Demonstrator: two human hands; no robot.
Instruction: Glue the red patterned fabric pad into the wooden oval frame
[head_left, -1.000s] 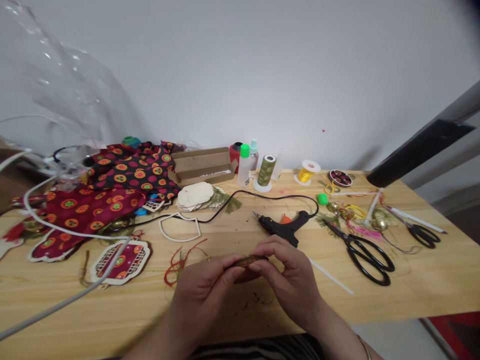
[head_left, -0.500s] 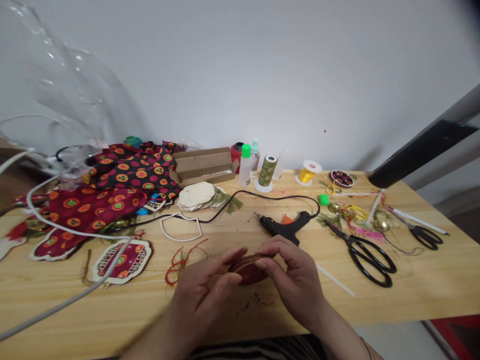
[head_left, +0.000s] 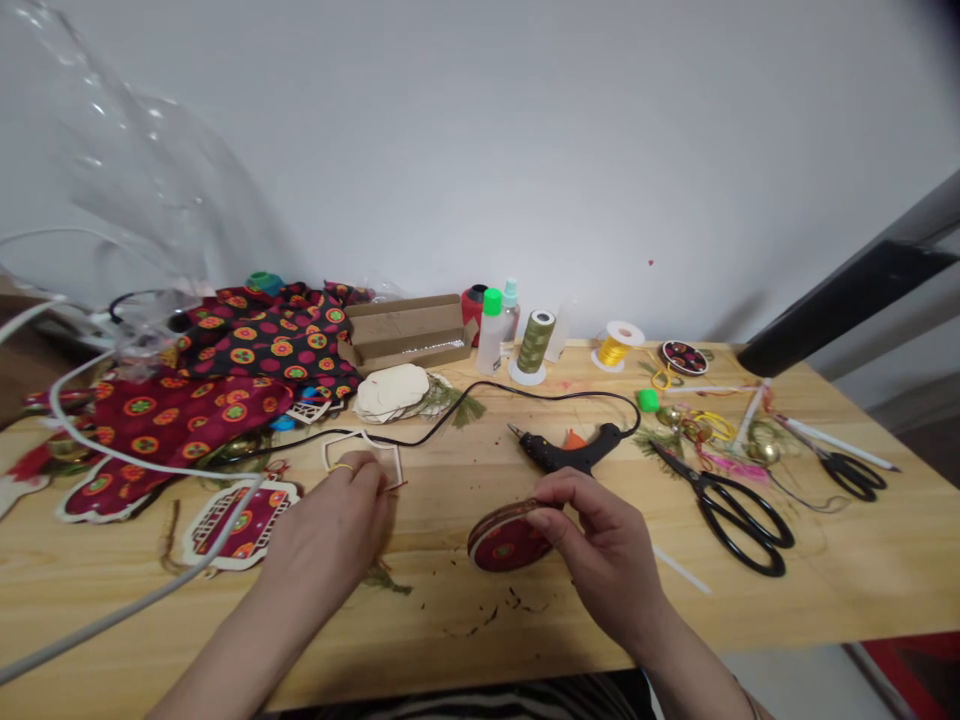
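Dark red patterned cloth, edged in pale wood, covers the round piece (head_left: 510, 545) pinched between the thumb and fingers of my right hand (head_left: 600, 535). I hold it tilted, its brown layered edge uppermost, over the near middle of the wooden table (head_left: 405, 655); whether its lower edge touches the tabletop I cannot tell. Dark scraps (head_left: 491, 612) lie just below it. My left hand (head_left: 330, 530) reaches down, back upward and fingers curled, over the near side of a thin white frame (head_left: 398, 465). Those fingertips are hidden, so I cannot tell whether they grasp anything. A red strand (head_left: 403, 485) shows just beside them, and a tuft of green threads (head_left: 386, 577) lies to the right of my left wrist.

Just beyond my right hand rests a black glue gun (head_left: 559, 455), its nozzle pointing left. Large black scissors (head_left: 701, 482) lie to the right, with a white stick (head_left: 682, 570) between them and my right wrist. Against the wall stand a bottle with a green cap (head_left: 490, 340) and a spool of green thread (head_left: 537, 342); a spool of yellow thread (head_left: 613, 350) sits farther right. At left, a flowered ornament (head_left: 259, 525) lies flat beneath a white cable (head_left: 150, 610), near heaped patterned fabric (head_left: 262, 340) and a cardboard box (head_left: 409, 335).
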